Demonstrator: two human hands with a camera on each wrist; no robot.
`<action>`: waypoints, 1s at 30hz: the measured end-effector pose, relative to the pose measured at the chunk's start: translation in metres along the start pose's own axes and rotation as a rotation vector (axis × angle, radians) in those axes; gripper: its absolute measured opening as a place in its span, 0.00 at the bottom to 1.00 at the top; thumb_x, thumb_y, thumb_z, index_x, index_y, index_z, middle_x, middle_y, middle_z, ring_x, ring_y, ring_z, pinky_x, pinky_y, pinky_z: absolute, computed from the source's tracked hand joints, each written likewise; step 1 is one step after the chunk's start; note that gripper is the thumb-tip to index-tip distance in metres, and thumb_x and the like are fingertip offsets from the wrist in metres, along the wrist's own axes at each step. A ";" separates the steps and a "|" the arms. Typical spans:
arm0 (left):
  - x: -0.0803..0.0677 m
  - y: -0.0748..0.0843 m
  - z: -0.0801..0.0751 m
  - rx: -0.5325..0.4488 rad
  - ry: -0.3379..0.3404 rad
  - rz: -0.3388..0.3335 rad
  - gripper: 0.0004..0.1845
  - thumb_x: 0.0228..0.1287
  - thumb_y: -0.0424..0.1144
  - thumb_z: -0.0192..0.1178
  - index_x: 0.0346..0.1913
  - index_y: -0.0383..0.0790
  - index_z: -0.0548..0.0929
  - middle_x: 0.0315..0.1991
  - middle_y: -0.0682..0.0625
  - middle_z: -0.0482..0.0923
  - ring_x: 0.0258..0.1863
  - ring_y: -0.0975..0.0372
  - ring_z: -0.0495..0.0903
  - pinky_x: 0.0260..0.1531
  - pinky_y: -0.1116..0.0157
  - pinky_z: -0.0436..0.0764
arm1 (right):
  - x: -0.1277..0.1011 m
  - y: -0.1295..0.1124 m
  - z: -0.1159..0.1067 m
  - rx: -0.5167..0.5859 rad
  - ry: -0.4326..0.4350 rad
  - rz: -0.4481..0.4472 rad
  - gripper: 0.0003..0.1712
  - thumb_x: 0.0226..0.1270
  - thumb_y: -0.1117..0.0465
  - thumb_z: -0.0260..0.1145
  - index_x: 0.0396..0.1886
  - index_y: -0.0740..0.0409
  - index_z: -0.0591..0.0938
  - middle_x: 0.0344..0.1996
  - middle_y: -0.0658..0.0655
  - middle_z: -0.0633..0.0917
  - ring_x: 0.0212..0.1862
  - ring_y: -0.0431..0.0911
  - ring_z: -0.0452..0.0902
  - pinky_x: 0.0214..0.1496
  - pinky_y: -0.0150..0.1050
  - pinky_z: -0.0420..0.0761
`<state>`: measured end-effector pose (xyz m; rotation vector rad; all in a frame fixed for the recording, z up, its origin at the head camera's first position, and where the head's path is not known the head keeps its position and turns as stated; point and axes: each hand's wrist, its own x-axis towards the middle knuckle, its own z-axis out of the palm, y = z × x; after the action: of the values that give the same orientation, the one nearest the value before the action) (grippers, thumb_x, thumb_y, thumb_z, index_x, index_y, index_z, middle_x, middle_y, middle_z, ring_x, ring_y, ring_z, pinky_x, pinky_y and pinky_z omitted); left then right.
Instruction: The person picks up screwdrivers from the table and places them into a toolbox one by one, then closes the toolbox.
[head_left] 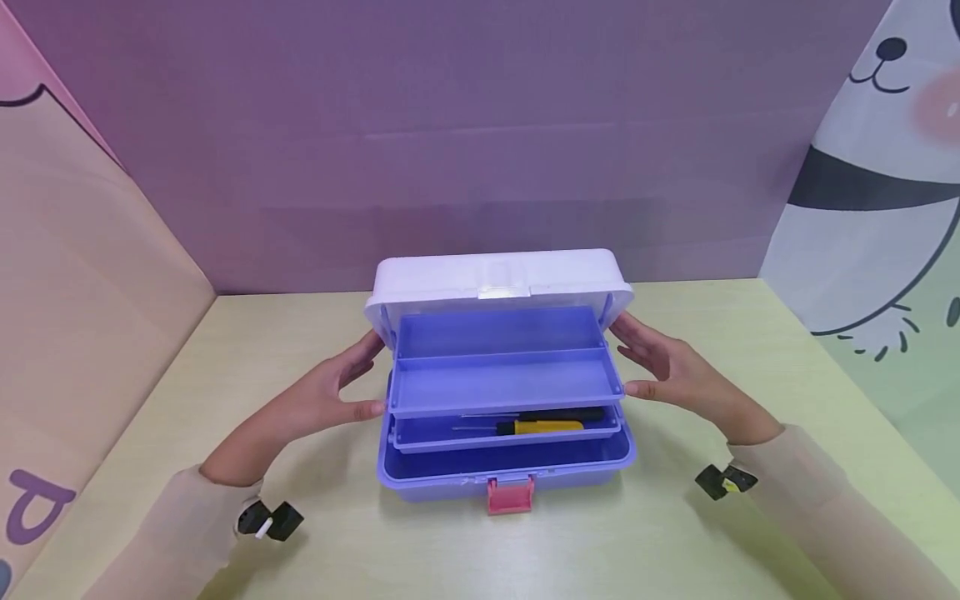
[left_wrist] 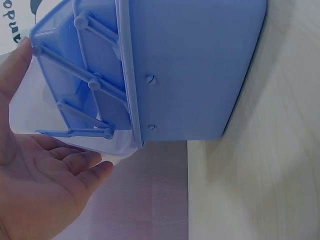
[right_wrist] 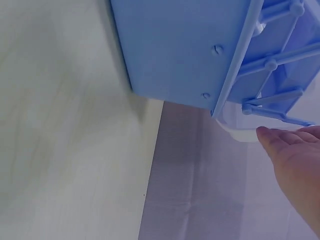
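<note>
A purple toolbox (head_left: 506, 492) stands on the table with its white lid (head_left: 450, 279) raised and its tiers lifted on side arms. The upper tray (head_left: 502, 383) holds nothing. In the lower tray (head_left: 435, 432) lie a yellow-handled screwdriver (head_left: 543, 426) and a black-handled tool (head_left: 562, 414). At the box's left side, my left hand (head_left: 330, 392) has its thumb at the upper tray's corner and its fingers by the lid, fairly straight. My right hand (head_left: 675, 375) mirrors it on the right, thumb at the tray's edge, extended fingers (right_wrist: 295, 137) against the lid.
A pink latch (head_left: 511, 497) hangs at the box's front. Purple cloth (head_left: 487, 150) covers the wall behind the pale wooden table (head_left: 360, 550). Printed panels (head_left: 82, 292) stand on both sides. Each sleeve carries a small black device (head_left: 270, 521) at the wrist.
</note>
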<state>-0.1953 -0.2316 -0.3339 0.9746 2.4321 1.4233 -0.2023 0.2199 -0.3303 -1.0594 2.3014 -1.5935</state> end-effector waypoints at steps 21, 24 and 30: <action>-0.020 0.014 0.015 0.009 -0.001 0.002 0.54 0.58 0.65 0.56 0.74 0.34 0.45 0.73 0.34 0.44 0.69 0.35 0.48 0.61 0.36 0.54 | -0.024 -0.011 0.015 -0.119 0.027 -0.148 0.26 0.76 0.69 0.40 0.71 0.68 0.58 0.68 0.42 0.65 0.68 0.35 0.59 0.65 0.25 0.60; -0.023 0.019 0.021 -0.012 -0.003 0.021 0.53 0.57 0.66 0.56 0.74 0.38 0.46 0.73 0.35 0.47 0.69 0.35 0.48 0.59 0.33 0.53 | -0.027 -0.013 0.022 -0.169 0.029 -0.156 0.26 0.75 0.69 0.41 0.71 0.67 0.58 0.66 0.42 0.67 0.67 0.36 0.61 0.66 0.26 0.61; -0.027 0.023 0.032 -0.071 0.015 0.019 0.45 0.61 0.61 0.57 0.75 0.48 0.49 0.70 0.41 0.58 0.69 0.42 0.51 0.59 0.32 0.52 | -0.035 -0.019 0.034 -0.243 0.086 -0.081 0.23 0.75 0.62 0.48 0.67 0.64 0.65 0.56 0.44 0.76 0.57 0.36 0.71 0.60 0.27 0.68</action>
<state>-0.1498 -0.2169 -0.3365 0.9770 2.3718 1.5174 -0.1506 0.2119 -0.3374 -1.1705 2.5931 -1.4398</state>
